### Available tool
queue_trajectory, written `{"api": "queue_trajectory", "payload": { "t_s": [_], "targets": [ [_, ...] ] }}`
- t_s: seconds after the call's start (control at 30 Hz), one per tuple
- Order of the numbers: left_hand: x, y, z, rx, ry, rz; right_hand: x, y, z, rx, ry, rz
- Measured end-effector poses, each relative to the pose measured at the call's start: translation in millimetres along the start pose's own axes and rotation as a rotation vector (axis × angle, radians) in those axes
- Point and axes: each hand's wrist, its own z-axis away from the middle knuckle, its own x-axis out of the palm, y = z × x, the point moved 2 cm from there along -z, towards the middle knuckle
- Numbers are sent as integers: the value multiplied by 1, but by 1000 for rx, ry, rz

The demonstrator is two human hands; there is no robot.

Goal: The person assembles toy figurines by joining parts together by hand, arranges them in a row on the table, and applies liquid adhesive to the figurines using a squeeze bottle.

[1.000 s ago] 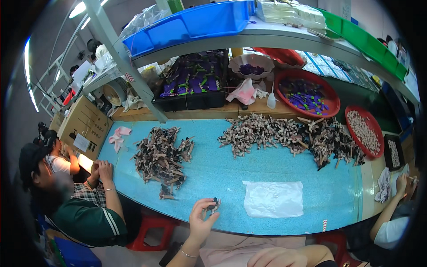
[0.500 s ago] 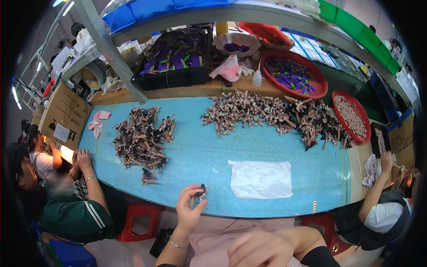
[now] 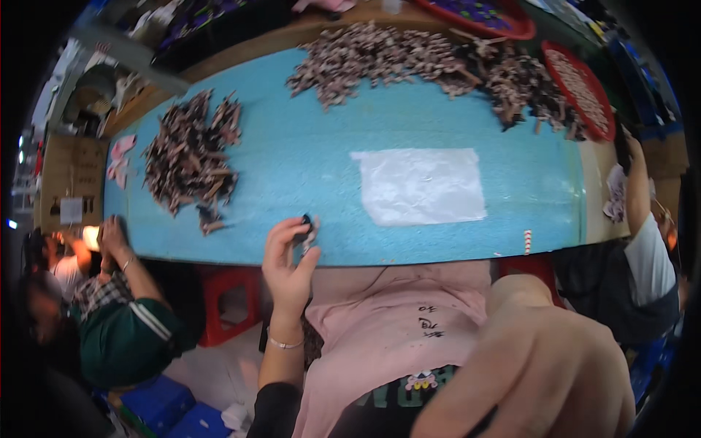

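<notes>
My left hand point(image 3: 288, 271) is held up at the table's near edge, its fingers pinched on a small figure point(image 3: 306, 229) with a black top and a paler lower part. My right hand point(image 3: 544, 365) looms large at the lower right, close to the camera, with its back showing. Its fingers are mostly hidden, so what it holds, if anything, is not visible. Left of my left hand lies a heap of small brown, black and pinkish figures point(image 3: 188, 153). Beyond it, a longer heap of similar small pieces point(image 3: 380, 64) stretches along the table's far side.
A crumpled white sheet point(image 3: 423, 188) lies on the blue tabletop point(image 3: 292, 153). At the far right stands a red tray point(image 3: 604, 133) of pale beads. Co-workers sit at both ends: a green-sleeved person point(image 3: 128, 339) on the left, another point(image 3: 617, 292) on the right.
The view has tipped downward, so the table sits higher in it. My right hand has come up much closer to the camera. My left hand still pinches the small figure.
</notes>
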Motion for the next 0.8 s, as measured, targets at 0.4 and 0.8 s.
{"api": "queue_trajectory", "payload": {
  "t_s": [0.4,0.8],
  "targets": [
    [-8,0,2,57,4,-38,6,18,-4,221,-162,-413],
    [-44,-3,-28,101,262,-43,26,60,-5,-177,-283,-634]
  ]
}}
